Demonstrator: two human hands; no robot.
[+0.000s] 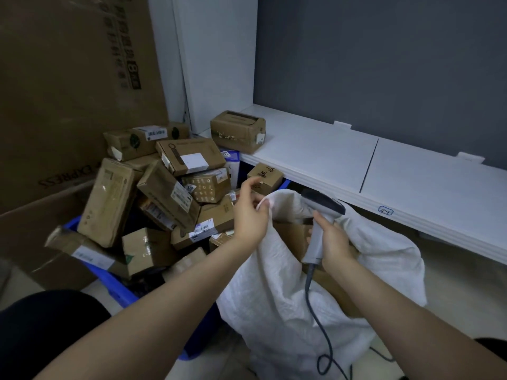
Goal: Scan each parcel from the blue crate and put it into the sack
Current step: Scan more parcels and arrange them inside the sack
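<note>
A blue crate (120, 293) on the floor at the left is heaped with several brown cardboard parcels (170, 187), most with white labels. To its right stands a white woven sack (263, 297), its mouth open, with brown cardboard showing inside. My left hand (251, 215) pinches the sack's upper rim and holds it up. My right hand (333, 242) grips the handle of a grey barcode scanner (319, 215), which is over the sack's mouth; its cable trails down across the sack.
A low white shelf (356, 165) runs along the grey wall at the right, with one cardboard box (238, 131) on its left end. Large flat cardboard cartons (68, 91) lean behind the crate. Pale floor shows below the shelf.
</note>
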